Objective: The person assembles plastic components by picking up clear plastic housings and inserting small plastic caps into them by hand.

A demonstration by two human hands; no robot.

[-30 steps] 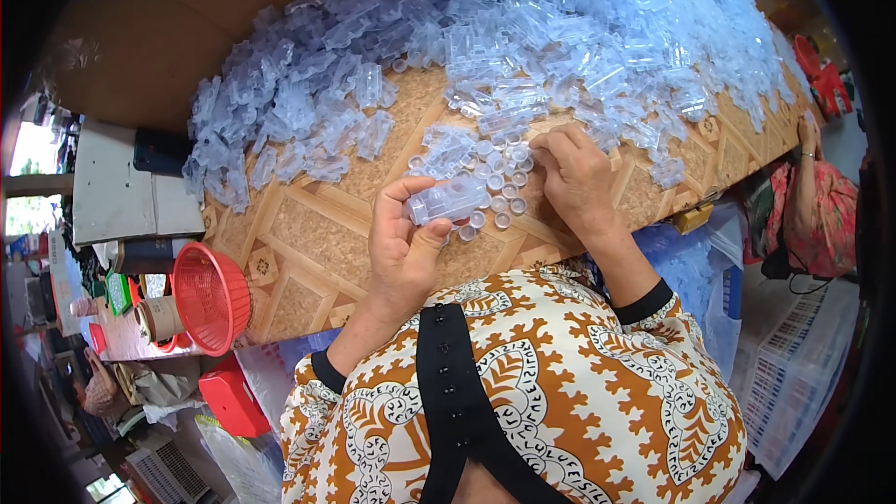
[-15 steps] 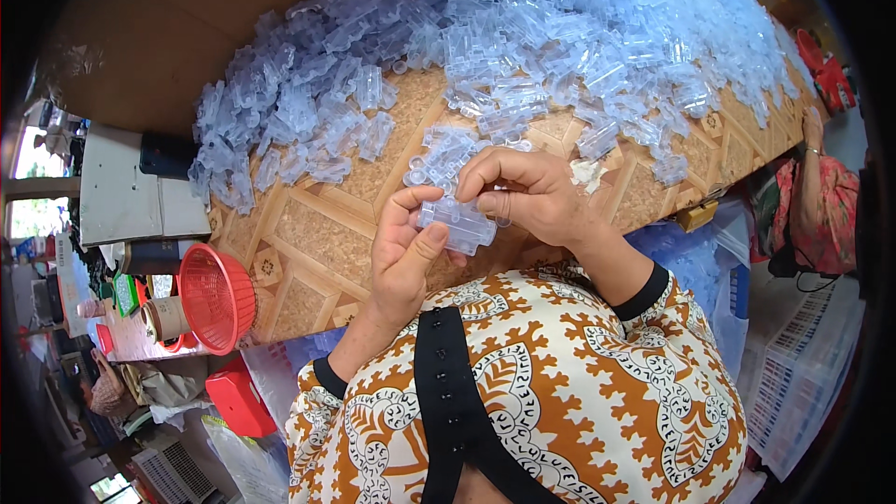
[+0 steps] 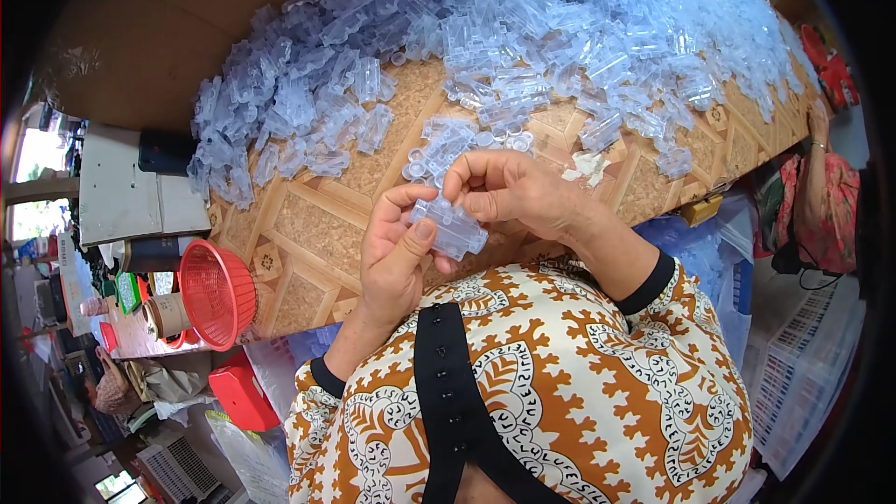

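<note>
My left hand (image 3: 397,252) is closed around a clear plastic part (image 3: 459,233), a small blocky moulding with rounded sections, its thumb lying on the near side. At the part's upper edge, the fingers and thumb of my right hand (image 3: 523,194) are pinched together. Whatever sits between those fingertips is hidden. Just beyond both hands lies a small cluster of clear plastic pieces (image 3: 450,138), some of them little round caps (image 3: 513,141). White scraps (image 3: 588,168) rest on the table to the right of it.
A huge heap of clear plastic parts (image 3: 579,28) covers the far side of the wood-patterned table (image 3: 317,215). At the left edge stands a red plastic basket (image 3: 219,294). Another person's arm (image 3: 818,149) reaches to the table at far right, near stacked plastic crates (image 3: 803,364).
Both hands and the plastic part have shifted slightly left. The right fingertips stay at the part's upper edge, and the round caps beyond show more fully.
</note>
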